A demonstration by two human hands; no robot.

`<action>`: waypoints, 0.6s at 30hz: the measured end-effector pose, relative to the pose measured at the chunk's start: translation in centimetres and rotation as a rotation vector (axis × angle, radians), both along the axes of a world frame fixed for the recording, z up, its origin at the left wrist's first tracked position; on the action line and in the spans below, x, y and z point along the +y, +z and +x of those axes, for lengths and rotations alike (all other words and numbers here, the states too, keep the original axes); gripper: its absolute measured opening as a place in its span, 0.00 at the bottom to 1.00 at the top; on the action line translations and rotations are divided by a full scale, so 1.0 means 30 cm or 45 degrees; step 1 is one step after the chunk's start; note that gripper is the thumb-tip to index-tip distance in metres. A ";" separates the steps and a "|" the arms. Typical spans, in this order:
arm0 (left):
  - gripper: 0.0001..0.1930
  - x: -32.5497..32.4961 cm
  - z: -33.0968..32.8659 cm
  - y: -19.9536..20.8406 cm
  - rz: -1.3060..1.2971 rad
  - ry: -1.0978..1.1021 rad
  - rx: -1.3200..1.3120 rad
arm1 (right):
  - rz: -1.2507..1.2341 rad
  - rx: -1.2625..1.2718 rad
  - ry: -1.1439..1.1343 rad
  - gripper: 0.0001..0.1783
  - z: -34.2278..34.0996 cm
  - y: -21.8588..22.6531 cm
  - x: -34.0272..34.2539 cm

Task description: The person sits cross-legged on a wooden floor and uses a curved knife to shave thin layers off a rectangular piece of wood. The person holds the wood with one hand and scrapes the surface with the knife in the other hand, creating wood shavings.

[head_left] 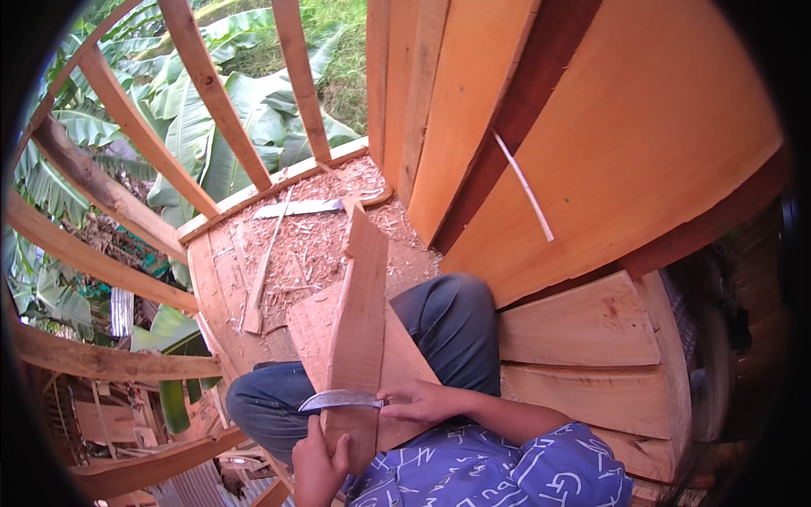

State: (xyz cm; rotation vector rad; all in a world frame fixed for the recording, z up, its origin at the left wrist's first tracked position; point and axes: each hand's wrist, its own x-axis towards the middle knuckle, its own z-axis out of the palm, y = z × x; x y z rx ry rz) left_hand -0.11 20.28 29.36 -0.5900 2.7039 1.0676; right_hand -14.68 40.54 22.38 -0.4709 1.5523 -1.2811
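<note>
A long wooden plank (359, 321) with a notch cut near its far end lies along my lap. Under it, a wider flat board (314, 325) rests across my legs at an angle. My right hand (422, 400) grips a knife by its handle, most of which the fingers hide. The curved steel knife blade (342, 399) points left and lies across the near part of the plank. My left hand (321, 463) holds the plank's near left edge, thumb on the upper face, just below the blade's tip.
Wood shavings (317, 245) cover the floor ahead, where a large machete-like blade (300, 208) and a thin wood strip (260, 291) lie. Slatted railing (211, 89) curves along the left, with banana leaves beyond. Wooden wall panels (642, 127) and a plank step (583, 325) stand on the right.
</note>
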 end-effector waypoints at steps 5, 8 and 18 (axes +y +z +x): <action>0.19 0.012 -0.034 0.050 -0.015 -0.002 -0.138 | -0.102 -0.126 -0.297 0.14 -0.010 -0.042 -0.004; 0.18 0.003 -0.013 0.024 0.030 0.052 -0.110 | -0.103 -0.107 -0.323 0.14 0.028 -0.056 -0.025; 0.18 0.005 -0.032 0.019 0.068 0.058 -0.103 | -0.029 0.697 -0.565 0.15 0.046 -0.057 -0.018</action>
